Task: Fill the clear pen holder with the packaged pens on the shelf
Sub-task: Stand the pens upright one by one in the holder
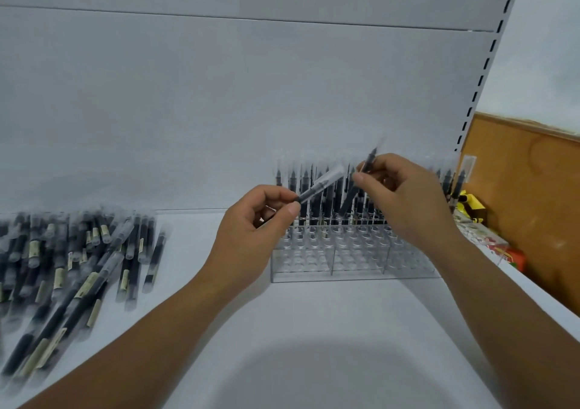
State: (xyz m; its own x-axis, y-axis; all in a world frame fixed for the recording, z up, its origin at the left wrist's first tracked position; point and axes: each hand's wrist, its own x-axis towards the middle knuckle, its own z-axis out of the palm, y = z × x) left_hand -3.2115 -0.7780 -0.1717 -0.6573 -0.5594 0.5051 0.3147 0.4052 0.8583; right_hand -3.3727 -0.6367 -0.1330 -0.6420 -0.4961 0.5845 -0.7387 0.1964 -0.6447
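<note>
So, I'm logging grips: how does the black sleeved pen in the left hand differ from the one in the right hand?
The left hand pinches its black pen in a clear sleeve at the bottom end; the right hand grips its black sleeved pen mid-shaft. The left-hand pen leans shallowly up-right; the right-hand pen stands steeper. Both hover over the clear acrylic pen holder, neither slotted yet.

No writing can be read anywhere in view.
The beige paper label strips (34, 248) on the heap of black pens in clear plastic sleeves (78, 267) carry dark print, too blurred to read. The colourful printed packets (499, 250) at the right edge of the white shelf (314, 330) show pictures and marks too small to make out.
</note>
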